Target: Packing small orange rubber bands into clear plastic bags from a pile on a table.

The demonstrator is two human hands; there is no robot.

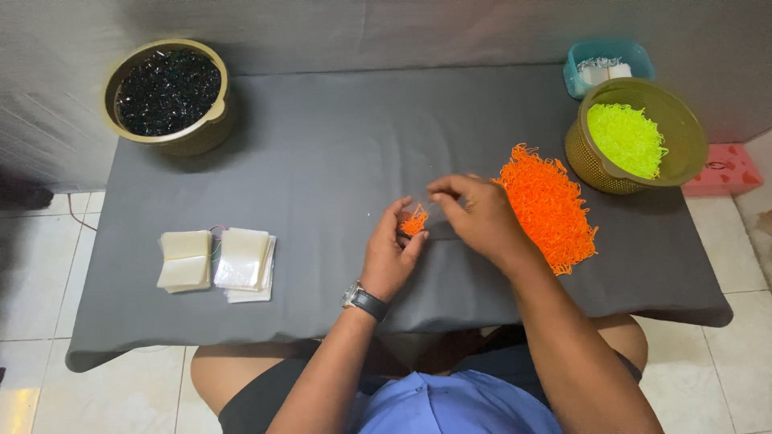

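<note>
My left hand (389, 255), with a dark watch on its wrist, pinches a small clump of orange pieces (414, 221) between thumb and fingers near the middle of the grey table (322, 153). My right hand (476, 215) hovers just to the right, its fingertips bent toward that clump and partly closed; whether it grips anything I cannot see. A big loose pile of orange pieces (551, 209) lies right beside my right hand.
A gold bowl of black pieces (167, 90) stands at the far left corner. An olive basket of neon-green pieces (634, 137) and a teal tub (605, 66) sit at the far right. Two stacks of small clear bags (215, 261) lie at the near left. A pink box (726, 170) rests beyond the right edge.
</note>
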